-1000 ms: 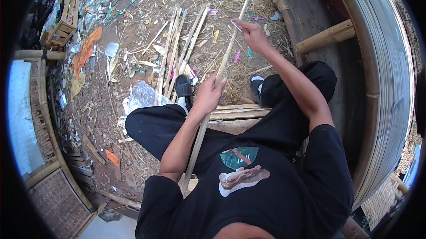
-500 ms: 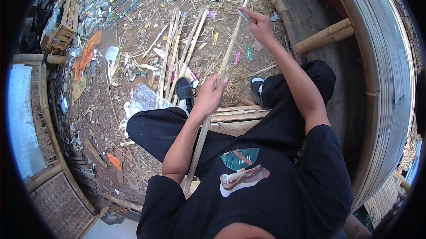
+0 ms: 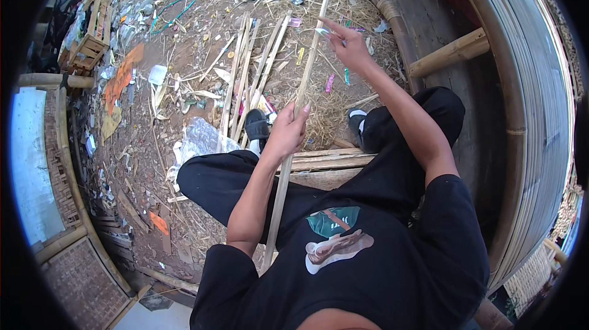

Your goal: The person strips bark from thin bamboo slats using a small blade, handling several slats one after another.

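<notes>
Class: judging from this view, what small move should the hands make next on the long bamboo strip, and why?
Probably draw the blade in the right hand back along the bamboo strip. The left hand grips the strip lower down, and the blade sits beside the strip's upper part.

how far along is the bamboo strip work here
Done, apparently: several pale bamboo strips lie together on the ground, with shavings at the feet. In hand: the left hand grips one long strip, the right hand works along it with a small blade. What remains can't be judged.
</notes>
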Action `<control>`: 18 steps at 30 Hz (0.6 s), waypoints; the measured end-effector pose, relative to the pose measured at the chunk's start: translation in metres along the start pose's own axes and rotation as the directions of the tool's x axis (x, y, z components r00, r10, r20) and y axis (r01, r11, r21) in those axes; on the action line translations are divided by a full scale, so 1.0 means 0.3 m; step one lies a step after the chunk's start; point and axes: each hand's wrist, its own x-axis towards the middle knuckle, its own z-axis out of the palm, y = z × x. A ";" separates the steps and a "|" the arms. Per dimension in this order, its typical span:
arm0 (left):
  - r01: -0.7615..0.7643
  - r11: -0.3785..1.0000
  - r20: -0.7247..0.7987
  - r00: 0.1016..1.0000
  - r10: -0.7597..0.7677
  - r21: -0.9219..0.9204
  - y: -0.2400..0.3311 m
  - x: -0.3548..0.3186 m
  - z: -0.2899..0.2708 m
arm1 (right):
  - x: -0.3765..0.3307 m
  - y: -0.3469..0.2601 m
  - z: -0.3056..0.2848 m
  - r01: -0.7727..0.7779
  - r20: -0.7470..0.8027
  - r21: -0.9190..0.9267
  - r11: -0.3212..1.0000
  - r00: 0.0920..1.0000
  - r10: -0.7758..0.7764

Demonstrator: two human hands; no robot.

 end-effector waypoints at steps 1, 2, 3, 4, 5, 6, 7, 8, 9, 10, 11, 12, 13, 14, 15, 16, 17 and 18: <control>0.000 1.000 0.000 1.000 0.000 -0.001 0.000 -0.002 0.003 | 0.012 -0.014 -0.019 -0.071 -0.052 0.035 0.997 0.996 0.073; 0.000 1.000 0.002 1.000 0.000 0.003 0.001 -0.005 0.007 | 0.020 -0.021 -0.029 -0.139 -0.102 0.073 0.988 0.984 0.146; -0.001 1.000 0.004 1.000 0.001 0.007 0.003 -0.008 0.010 | 0.022 -0.009 -0.023 -0.140 -0.101 0.072 0.988 0.984 0.146; -0.002 1.000 0.006 1.000 0.002 0.006 0.008 -0.008 0.012 | 0.022 0.000 -0.017 -0.125 -0.154 0.058 0.990 0.979 0.133; -0.002 1.000 0.017 1.000 0.002 -0.007 0.013 -0.008 0.014 | 0.022 0.009 -0.015 -0.112 -0.207 0.045 0.993 0.971 0.118; -0.002 1.000 0.026 1.000 0.003 -0.021 0.016 -0.007 0.016 | 0.018 0.019 -0.018 -0.111 -0.206 0.043 0.993 0.971 0.118; -0.002 1.000 0.025 1.000 0.003 -0.022 0.014 -0.007 0.014 | 0.012 0.011 -0.020 -0.104 -0.180 -0.045 0.994 0.979 0.094; -0.005 1.000 0.026 1.000 0.006 -0.009 0.011 -0.008 0.011 | 0.010 0.004 -0.023 -0.093 -0.152 -0.131 0.987 0.986 0.072; -0.009 1.000 0.026 1.000 0.009 0.005 0.008 -0.008 0.010 | 0.017 -0.002 -0.029 -0.093 -0.149 -0.130 0.987 0.986 0.073; -0.007 1.000 0.026 1.000 0.007 0.004 0.007 -0.009 0.012 | 0.024 -0.009 -0.040 -0.098 -0.161 -0.102 0.990 0.984 0.080; -0.002 1.000 0.039 0.999 0.002 0.005 0.008 -0.011 0.015 | 0.028 -0.011 -0.045 -0.103 -0.173 -0.074 0.992 0.981 0.088; 0.003 1.000 0.051 0.999 -0.003 0.005 0.010 -0.013 0.018 | 0.030 -0.007 -0.043 -0.105 -0.172 -0.075 0.992 0.981 0.090; 0.003 1.000 0.050 0.999 -0.003 0.004 0.012 -0.014 0.022 | 0.036 -0.003 -0.042 -0.071 -0.200 -0.083 0.994 0.978 0.054; 0.006 1.000 0.054 0.999 -0.006 0.005 0.015 -0.016 0.025 | 0.038 -0.001 -0.039 -0.038 -0.227 -0.091 0.995 0.974 0.016; 0.008 1.000 0.058 0.998 -0.008 0.006 0.016 -0.016 0.028 | 0.027 0.004 -0.024 -0.038 -0.226 -0.091 0.995 0.974 0.017; 0.009 1.000 0.056 0.998 -0.009 0.006 0.015 -0.015 0.023 | 0.000 0.006 0.011 0.043 -0.159 -0.115 0.992 0.985 -0.061; 0.008 1.000 0.033 0.999 -0.008 -0.001 0.011 -0.005 0.014 | -0.020 -0.018 0.037 0.127 -0.090 -0.132 0.983 0.986 -0.139; 0.008 1.000 0.010 1.000 -0.008 -0.009 0.008 0.001 0.006 | -0.043 -0.041 0.054 0.129 -0.058 -0.061 0.990 0.990 -0.132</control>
